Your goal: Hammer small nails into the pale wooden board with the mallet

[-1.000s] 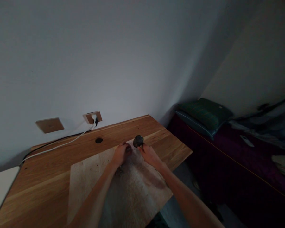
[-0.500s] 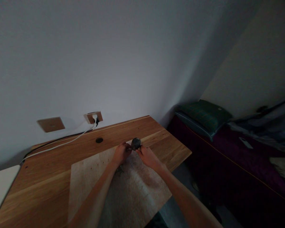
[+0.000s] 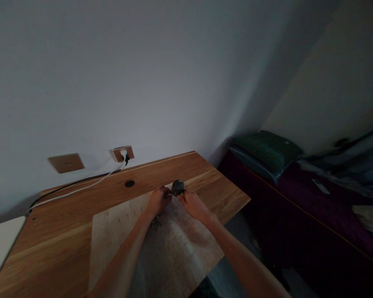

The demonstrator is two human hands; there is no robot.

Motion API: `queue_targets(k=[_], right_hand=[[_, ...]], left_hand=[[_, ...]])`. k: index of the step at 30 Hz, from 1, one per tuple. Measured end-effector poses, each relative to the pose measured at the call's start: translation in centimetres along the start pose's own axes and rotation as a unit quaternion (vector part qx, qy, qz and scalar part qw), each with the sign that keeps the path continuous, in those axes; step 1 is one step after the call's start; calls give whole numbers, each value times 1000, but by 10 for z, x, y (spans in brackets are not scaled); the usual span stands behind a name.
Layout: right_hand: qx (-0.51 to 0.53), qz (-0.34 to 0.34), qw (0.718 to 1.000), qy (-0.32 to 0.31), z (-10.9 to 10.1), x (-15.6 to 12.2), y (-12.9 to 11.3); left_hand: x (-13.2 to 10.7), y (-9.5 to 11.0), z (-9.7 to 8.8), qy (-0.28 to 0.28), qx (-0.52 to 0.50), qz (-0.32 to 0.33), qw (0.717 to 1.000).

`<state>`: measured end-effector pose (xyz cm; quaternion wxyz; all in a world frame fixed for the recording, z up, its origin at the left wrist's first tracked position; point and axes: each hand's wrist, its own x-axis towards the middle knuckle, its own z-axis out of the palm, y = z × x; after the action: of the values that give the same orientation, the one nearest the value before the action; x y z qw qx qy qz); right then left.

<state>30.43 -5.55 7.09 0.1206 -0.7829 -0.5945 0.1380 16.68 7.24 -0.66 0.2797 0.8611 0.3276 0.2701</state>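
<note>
Evidently the left hand [image 3: 158,201] and right hand [image 3: 193,205] each pinch a small round dark object [image 3: 178,187] with the fingertips, at the far edge of the beige mat [image 3: 118,231]. A small metal piece [image 3: 156,224] lies on the mat, near its middle. Judgement: the grip should be steady, with the work over the mat. No brand or writing is legible.

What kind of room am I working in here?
Probably a bedroom: a wooden desk, a bed with a green pillow beside it, and a wall socket.
</note>
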Motion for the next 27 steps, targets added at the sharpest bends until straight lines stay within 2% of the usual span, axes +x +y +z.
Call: queue_targets(k=[4, 12, 27], right_hand=[[-4, -4, 1000, -5, -2, 0, -1], [-8, 0, 1000, -25, 1, 4, 1], [-9, 4, 1000, -13, -1, 0, -1]], left_hand=[[0, -2, 2, 3, -4, -12, 1000], [1, -3, 3, 3, -6, 6, 1000], [0, -2, 2, -3, -10, 9, 1000]])
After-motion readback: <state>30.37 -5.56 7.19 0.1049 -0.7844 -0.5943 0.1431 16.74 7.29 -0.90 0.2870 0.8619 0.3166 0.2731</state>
